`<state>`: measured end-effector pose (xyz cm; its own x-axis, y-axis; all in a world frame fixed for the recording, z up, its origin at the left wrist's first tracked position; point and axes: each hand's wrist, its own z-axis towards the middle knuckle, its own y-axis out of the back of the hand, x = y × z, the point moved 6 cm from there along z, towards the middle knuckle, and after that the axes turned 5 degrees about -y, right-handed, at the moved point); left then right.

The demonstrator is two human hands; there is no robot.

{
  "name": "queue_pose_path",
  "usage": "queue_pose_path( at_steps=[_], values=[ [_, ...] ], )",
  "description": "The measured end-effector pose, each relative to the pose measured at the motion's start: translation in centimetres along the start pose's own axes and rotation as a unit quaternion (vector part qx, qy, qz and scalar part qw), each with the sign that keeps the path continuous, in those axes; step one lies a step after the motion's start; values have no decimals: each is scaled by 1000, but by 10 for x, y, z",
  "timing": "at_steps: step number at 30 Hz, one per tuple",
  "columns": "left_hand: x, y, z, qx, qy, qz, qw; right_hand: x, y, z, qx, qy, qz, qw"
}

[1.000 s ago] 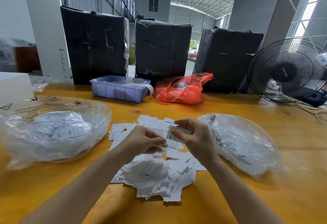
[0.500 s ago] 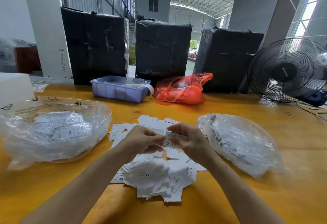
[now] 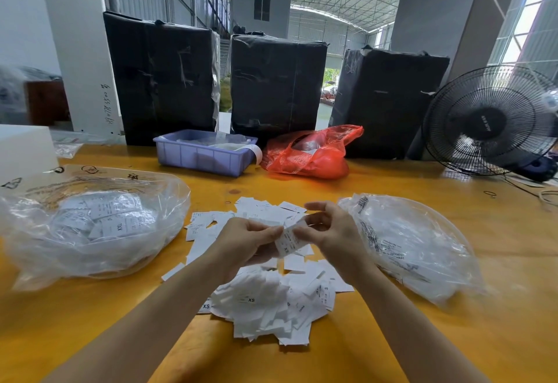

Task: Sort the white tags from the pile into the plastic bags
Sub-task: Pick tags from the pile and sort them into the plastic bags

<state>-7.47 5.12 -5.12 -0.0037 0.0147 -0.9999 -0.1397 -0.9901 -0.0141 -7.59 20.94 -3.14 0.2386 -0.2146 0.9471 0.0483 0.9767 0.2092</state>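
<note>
A pile of white tags (image 3: pixel 265 301) lies in the middle of the yellow table (image 3: pixel 453 337), some marked XS and S. Above the pile, my left hand (image 3: pixel 244 242) and my right hand (image 3: pixel 332 231) both pinch one small white tag (image 3: pixel 288 240) between fingertips, the left at its left edge and the right at its right edge. A clear plastic bag (image 3: pixel 90 231) holding tags marked XXL sits to the left. A second clear plastic bag (image 3: pixel 413 246) lies to the right, close to my right hand.
At the back of the table stand a purple plastic bin (image 3: pixel 205 156) and a red plastic bag (image 3: pixel 311 156). Three black-wrapped boxes (image 3: pixel 277 86) line the far edge. A black fan (image 3: pixel 492 122) stands at the right, with a cable on the table.
The tag held by my right hand came down and left to meet my left hand; both hands now pinch it together, slightly lower over the pile.
</note>
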Motion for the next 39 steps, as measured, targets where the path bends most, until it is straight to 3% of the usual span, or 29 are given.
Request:
queue_pose_path(
  at_steps=[3, 14, 17, 21, 24, 30, 39],
  values=[
    [2, -3, -1, -3, 14, -30, 999, -1, 4, 0, -28, 7, 18, 999],
    [10, -2, -2, -95, 29, -88, 991, 2, -14, -7, 19, -1, 1, 1000],
    [11, -2, -2, -103, 32, -118, 987, 1, -22, -10, 56, -12, 19, 998],
    [11, -3, -2, -104, 49, -148, 982, 2, -19, -9, 21, -8, 30, 999],
    [11, -3, -2, -113, 46, -170, 978, 5, -22, -11, 56, 1, 6, 998],
    [11, -4, -2, -97, 45, -161, 981, 1, -18, -10, 45, -35, 65, 996],
    [16, -7, 0, -13, 76, -59, 995, -12, -6, -6, 0, -111, 116, 987]
  ],
)
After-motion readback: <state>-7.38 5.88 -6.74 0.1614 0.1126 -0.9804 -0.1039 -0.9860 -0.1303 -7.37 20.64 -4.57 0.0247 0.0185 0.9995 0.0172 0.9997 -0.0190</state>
